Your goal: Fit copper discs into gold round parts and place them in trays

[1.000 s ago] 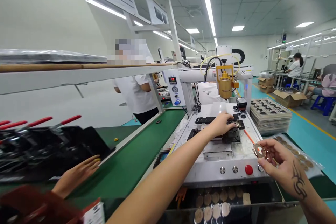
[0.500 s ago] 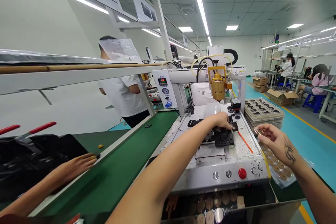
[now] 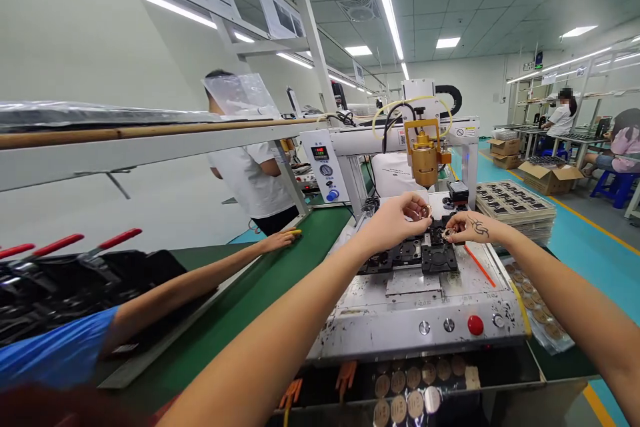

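Hanging beyond the left hand is 1 gold cylinder.

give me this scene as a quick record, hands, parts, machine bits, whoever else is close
left hand: pinching a shiny ring
right hand: fingertips at a round metal piece, grip unclear
black holder: below both hands, on the machine bed
orange stick: lying right of the holder
red button: on the front panel
co-worker's hand: at the green belt
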Motion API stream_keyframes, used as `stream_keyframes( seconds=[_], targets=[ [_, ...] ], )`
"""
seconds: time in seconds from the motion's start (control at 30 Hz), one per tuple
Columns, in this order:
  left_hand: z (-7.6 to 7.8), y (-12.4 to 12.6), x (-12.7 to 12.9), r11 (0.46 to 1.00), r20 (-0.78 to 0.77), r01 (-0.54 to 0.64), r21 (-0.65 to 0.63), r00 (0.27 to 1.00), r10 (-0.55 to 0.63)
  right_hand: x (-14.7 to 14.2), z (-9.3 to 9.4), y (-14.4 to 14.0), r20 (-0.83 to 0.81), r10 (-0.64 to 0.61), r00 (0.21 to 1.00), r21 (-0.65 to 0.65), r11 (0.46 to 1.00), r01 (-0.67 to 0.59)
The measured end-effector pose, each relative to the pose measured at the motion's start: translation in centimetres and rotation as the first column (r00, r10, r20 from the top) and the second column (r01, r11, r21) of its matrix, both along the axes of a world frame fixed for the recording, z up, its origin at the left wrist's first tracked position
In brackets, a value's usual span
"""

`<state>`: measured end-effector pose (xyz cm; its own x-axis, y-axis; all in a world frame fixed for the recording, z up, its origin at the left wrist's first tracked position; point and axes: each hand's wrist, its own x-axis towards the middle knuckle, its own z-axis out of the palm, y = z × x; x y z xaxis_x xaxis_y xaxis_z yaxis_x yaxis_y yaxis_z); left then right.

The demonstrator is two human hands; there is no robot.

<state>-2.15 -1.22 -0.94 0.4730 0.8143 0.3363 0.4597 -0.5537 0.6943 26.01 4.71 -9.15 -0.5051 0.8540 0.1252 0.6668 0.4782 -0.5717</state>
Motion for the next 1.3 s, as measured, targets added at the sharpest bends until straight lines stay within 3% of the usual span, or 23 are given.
stream_keyframes(
  seconds=[0.17,0.43,0.63,0.7,0.77,0.93,1.07,1.13,1.2,1.3],
  targets=[
    [-0.1,-4.6,-3.4,1.000,0.027,-0.005,-0.031,1.000,0.006,-0.2,-0.3,0.5,0.108,0.080,0.991,0.033,0.996,-0.084],
    [-1.5,-11.2,-8.2,0.992,0.052,-0.123,-0.025,0.991,0.124,0.0,-2.4,0.3,0.106,-0.026,0.994,0.178,0.984,0.007],
    [-3.4,-14.5,-8.0,0.986,0.110,-0.163,0.022,0.981,0.159,-1.2,-1.2,-0.3,0.078,-0.092,0.993,0.241,0.968,0.071],
    [-4.7,-15.6,-7.8,0.986,0.131,-0.162,0.032,0.979,0.156,-1.2,-0.8,-2.6,0.020,-0.158,0.987,0.297,0.944,0.145],
    [-6.7,-16.9,-8.0,0.981,0.153,-0.191,0.039,0.971,0.183,-0.6,-1.0,-6.6,-0.067,-0.247,0.967,0.360,0.898,0.254],
    [-13.0,-20.1,-9.4,0.965,0.197,-0.255,-0.053,0.945,0.260,1.9,-4.8,-19.2,-0.226,-0.433,0.873,0.432,0.759,0.488],
    [-17.9,-20.8,-8.1,0.979,0.156,-0.094,-0.180,0.980,0.123,2.2,-9.2,-24.2,-0.320,-0.542,0.777,0.474,0.619,0.627],
    [-20.3,-20.8,-7.0,0.967,0.126,0.015,-0.253,0.992,0.018,0.9,-10.7,-25.5,-0.352,-0.550,0.758,0.483,0.587,0.650],
    [-22.3,-20.8,-6.1,0.950,0.111,0.089,-0.298,0.992,-0.058,-1.3,-12.0,-26.7,-0.314,-0.484,0.817,0.468,0.670,0.576],
    [-24.5,-20.6,-5.3,0.941,0.095,0.138,-0.308,0.989,-0.114,-5.3,-13.9,-27.9,-0.161,-0.242,0.957,0.392,0.874,0.287]
  ],
)
